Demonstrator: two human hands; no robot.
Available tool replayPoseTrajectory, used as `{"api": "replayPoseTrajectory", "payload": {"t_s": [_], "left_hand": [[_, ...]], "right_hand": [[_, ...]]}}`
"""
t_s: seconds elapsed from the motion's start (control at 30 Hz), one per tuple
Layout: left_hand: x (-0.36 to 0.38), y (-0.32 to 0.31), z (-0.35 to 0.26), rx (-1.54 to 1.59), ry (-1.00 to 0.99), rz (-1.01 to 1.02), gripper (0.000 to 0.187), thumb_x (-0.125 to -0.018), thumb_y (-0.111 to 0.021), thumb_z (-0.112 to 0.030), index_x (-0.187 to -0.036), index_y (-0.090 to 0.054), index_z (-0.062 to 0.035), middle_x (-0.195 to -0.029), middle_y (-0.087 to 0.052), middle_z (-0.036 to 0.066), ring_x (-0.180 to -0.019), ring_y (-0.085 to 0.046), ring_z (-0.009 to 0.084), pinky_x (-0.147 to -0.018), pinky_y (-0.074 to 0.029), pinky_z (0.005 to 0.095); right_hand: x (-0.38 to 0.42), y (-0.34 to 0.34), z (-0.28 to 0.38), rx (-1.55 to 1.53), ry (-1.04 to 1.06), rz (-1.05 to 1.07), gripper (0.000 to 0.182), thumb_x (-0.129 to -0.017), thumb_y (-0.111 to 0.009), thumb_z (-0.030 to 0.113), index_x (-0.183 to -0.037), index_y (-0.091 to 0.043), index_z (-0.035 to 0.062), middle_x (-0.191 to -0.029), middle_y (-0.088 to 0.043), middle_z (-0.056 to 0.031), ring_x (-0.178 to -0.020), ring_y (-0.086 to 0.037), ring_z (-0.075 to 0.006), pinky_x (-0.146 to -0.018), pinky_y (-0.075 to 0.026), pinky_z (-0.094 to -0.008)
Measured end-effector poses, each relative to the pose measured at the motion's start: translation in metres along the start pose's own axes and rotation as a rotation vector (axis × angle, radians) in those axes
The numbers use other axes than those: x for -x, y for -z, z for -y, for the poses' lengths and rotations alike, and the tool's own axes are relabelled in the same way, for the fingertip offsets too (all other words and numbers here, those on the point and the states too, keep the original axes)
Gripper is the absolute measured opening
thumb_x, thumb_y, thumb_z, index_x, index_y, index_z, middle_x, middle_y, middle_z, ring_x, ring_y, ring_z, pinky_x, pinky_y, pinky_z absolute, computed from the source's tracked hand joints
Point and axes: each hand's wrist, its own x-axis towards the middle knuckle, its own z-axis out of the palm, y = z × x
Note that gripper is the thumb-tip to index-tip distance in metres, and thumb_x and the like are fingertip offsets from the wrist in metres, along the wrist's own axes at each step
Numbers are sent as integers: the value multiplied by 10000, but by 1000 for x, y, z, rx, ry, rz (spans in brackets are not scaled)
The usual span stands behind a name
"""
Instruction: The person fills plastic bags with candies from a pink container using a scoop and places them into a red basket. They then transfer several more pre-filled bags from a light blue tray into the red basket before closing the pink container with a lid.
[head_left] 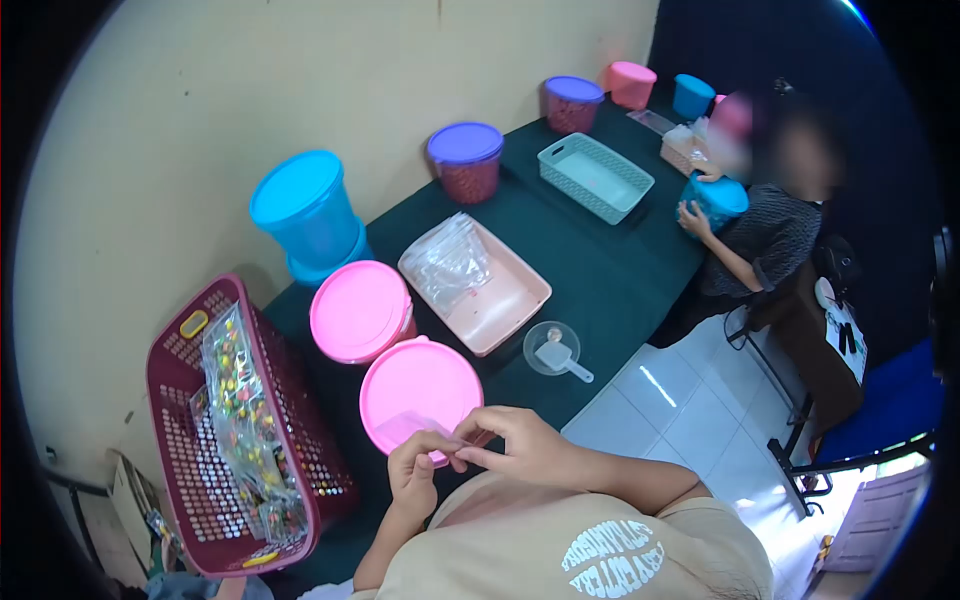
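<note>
My left hand point(420, 470) and my right hand point(515, 440) meet in front of my chest, with fingers pinched together. Between them is a small clear plastic bag point(402, 424), its thin film lying across the view of a pink lid. That lid tops the nearer pink tub point(425, 385), just beyond my hands. A second pink-lidded tub point(360, 310) stands behind it. To the right, a clear bowl point(540, 340) holds a white scoop point(562, 362). A pale pink tray point(500, 300) with clear plastic bags point(450, 265) in it lies farther back.
A maroon basket point(300, 430) with packed bags of colourful pieces point(245, 400) stands left. Blue tubs point(305, 215), purple-lidded tubs point(468, 165) and a green tray point(597, 178) line the table point(610, 265). Another person point(765, 240) at the right holds a blue tub point(718, 200).
</note>
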Motion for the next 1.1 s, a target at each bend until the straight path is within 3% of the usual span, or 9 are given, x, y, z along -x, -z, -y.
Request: {"api": "replayPoseTrajectory", "payload": {"t_s": [0.17, 0.23, 0.27, 0.4, 0.73, 0.87, 0.97, 1.03, 1.1], "left_hand": [[11, 3, 14, -268, -15, -45, 245, -843, -664, -177, -965, -535, -8, -841, -623, 126, -727, -593, 190, -696, -461, 302], [7, 4, 13, -726, -253, 62, 579, -733, -786, -338, -1111, -465, -39, -1042, -524, 125, -961, -541, 229, -836, -453, 386], [9, 8, 18, -804, -266, 112, 891, -573, -878, -383, -1253, -391, -75, -1235, -423, 159, -1162, -443, 300, -976, -365, 458], [-11, -31, 0, -926, -295, 174, 1065, -504, -892, -318, -1354, -278, -126, -1278, -431, 187, -1247, -391, 401, -1051, -277, 555], [-47, -86, 33, -1013, -337, -1, 726, -490, -788, -95, -1138, -462, -84, -1015, -535, 137, -969, -531, 339, -941, -379, 498], [-75, -115, 31, -1081, -396, 30, 615, -497, -768, -73, -1055, -510, -69, -929, -554, 123, -861, -547, 331, -875, -421, 448], [-90, -140, 38, -1089, -324, 23, 689, -498, -774, -82, -1130, -499, -60, -961, -547, 130, -902, -530, 332, -852, -432, 423], [-96, -151, 50, -995, -192, 21, 746, -504, -775, -86, -1187, -477, -49, -1050, -537, 146, -975, -513, 334, -861, -430, 414], [-98, -160, 54, -990, -116, 32, 773, -517, -775, -98, -1220, -458, -38, -1134, -517, 161, -1033, -498, 340, -880, -426, 414]], "right_hand": [[3, 13, -19, -20, -129, 180, 127, -861, -580, 112, -932, -595, 8, -845, -642, -138, -769, -629, -248, -724, -483, -357], [5, 16, -25, -4, -103, 162, 124, -859, -596, 115, -900, -595, -2, -833, -651, -124, -746, -635, -199, -666, -495, -322], [6, 15, -26, -130, -146, 146, 139, -853, -615, 130, -887, -595, -3, -823, -652, -112, -729, -631, -172, -625, -492, -299], [6, 22, -25, -301, -224, 178, 168, -825, -691, 150, -840, -606, 6, -748, -624, -49, -675, -574, -92, -601, -497, -268], [3, 99, -33, -146, -42, 145, 292, -811, -712, 243, -723, -565, 7, -684, -606, -65, -649, -528, -96, -587, -411, -299], [7, 144, -32, 166, 106, 66, 258, -814, -687, 230, -738, -553, 23, -680, -576, -77, -648, -549, -196, -591, -416, -320], [10, 167, -38, 233, 96, 48, 176, -788, -690, 167, -782, -569, 41, -845, -580, -82, -800, -554, -234, -678, -443, -339], [14, 177, -48, 458, 586, -179, 138, -749, -701, 102, -837, -602, 65, -1047, -541, -82, -960, -513, -258, -799, -440, -370], [23, 183, -57, 450, 574, -116, 195, -707, -713, 66, -880, -631, 101, -1169, -488, -73, -1043, -468, -292, -888, -408, -404]]}}
